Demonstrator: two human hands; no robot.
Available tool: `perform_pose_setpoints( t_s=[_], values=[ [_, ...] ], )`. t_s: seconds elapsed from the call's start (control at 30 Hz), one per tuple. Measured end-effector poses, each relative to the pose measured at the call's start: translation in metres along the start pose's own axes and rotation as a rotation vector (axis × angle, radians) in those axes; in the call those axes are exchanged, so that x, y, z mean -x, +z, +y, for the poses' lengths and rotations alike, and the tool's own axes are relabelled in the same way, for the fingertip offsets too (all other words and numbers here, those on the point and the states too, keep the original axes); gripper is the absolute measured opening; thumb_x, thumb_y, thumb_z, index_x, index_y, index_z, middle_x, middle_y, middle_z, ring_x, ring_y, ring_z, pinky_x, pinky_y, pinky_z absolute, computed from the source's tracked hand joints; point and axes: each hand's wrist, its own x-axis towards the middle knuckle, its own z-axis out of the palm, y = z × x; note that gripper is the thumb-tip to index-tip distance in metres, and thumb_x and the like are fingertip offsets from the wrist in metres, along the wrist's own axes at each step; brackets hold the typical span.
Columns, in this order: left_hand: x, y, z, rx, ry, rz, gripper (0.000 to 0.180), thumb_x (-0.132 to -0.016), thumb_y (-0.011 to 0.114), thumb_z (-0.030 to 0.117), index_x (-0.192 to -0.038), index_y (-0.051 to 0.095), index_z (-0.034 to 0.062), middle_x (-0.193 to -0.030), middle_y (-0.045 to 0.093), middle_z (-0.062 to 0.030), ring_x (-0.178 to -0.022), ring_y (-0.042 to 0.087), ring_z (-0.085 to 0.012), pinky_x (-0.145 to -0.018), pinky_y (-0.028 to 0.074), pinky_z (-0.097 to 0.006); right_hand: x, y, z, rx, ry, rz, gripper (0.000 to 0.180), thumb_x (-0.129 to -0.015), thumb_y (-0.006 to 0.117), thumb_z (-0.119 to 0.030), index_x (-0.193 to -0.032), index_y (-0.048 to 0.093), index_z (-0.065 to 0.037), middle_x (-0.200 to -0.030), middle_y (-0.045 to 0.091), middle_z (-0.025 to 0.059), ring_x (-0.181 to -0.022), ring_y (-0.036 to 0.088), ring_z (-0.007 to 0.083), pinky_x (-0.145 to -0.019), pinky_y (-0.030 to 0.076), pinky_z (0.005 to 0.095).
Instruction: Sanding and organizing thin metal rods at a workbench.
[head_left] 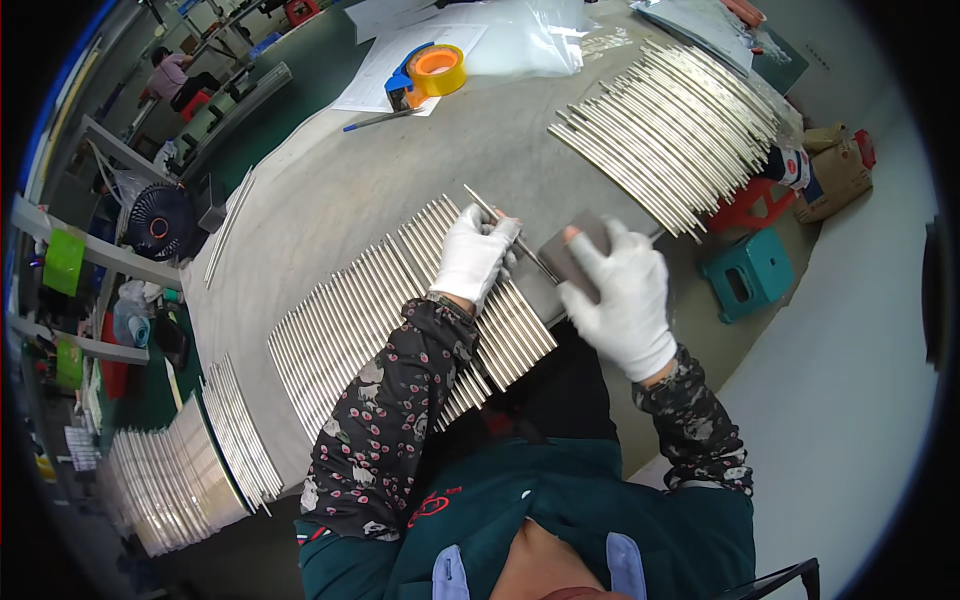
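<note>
Rods lie in two batches on the grey table [400, 160]: one row [400, 310] under your forearm, another [670, 125] far right. Your left hand [472, 255] pinches a single thin metal rod [510, 235]; your right hand [625, 295] clasps a dark grey abrasive pad [575, 255] against it. Judging by both batches, many rods remain; which are finished can't be told.
</note>
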Motion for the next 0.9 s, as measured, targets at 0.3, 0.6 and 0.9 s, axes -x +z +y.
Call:
perform_pose_setpoints(
  t_s=[0.3, 0.6, 0.9],
  values=[
    [-0.003, 0.001, -0.003, -0.02, 0.029, 0.031, 0.019, -0.086, 0.065, 0.015, -0.09, 0.05, 0.0032, -0.064, 0.051, 0.0, -0.043, 0.047, -0.0064, -0.036, 0.038, -0.021, 0.01, 0.003, -0.006, -0.161, -0.234, 0.003, 0.053, -0.066, 0.072, -0.024, -0.116, 0.061, -0.008, -0.116, 0.052, 0.0237, -0.094, 0.054, 0.0354, -0.08, 0.046, 0.0422],
    [-0.002, -0.001, -0.002, -0.024, 0.028, 0.04, 0.018, -0.087, 0.064, 0.013, -0.091, 0.05, 0.0025, -0.066, 0.052, -0.0005, -0.045, 0.049, -0.0068, -0.037, 0.039, -0.021, 0.015, 0.01, 0.006, -0.049, -0.19, 0.09, 0.049, -0.068, 0.07, -0.027, -0.114, 0.061, -0.011, -0.111, 0.053, 0.0223, -0.09, 0.055, 0.0351, -0.072, 0.045, 0.0422],
    [0.003, -0.008, 0.003, 0.091, 0.024, -0.071, 0.014, -0.091, 0.057, 0.007, -0.101, 0.049, 0.0033, -0.079, 0.062, -0.0065, -0.05, 0.052, -0.0064, -0.041, 0.043, -0.019, 0.013, 0.005, 0.02, 0.192, -0.013, 0.047, 0.052, -0.067, 0.07, -0.027, -0.115, 0.061, -0.01, -0.113, 0.053, 0.0239, -0.089, 0.056, 0.0337, -0.068, 0.046, 0.041]
  ],
)
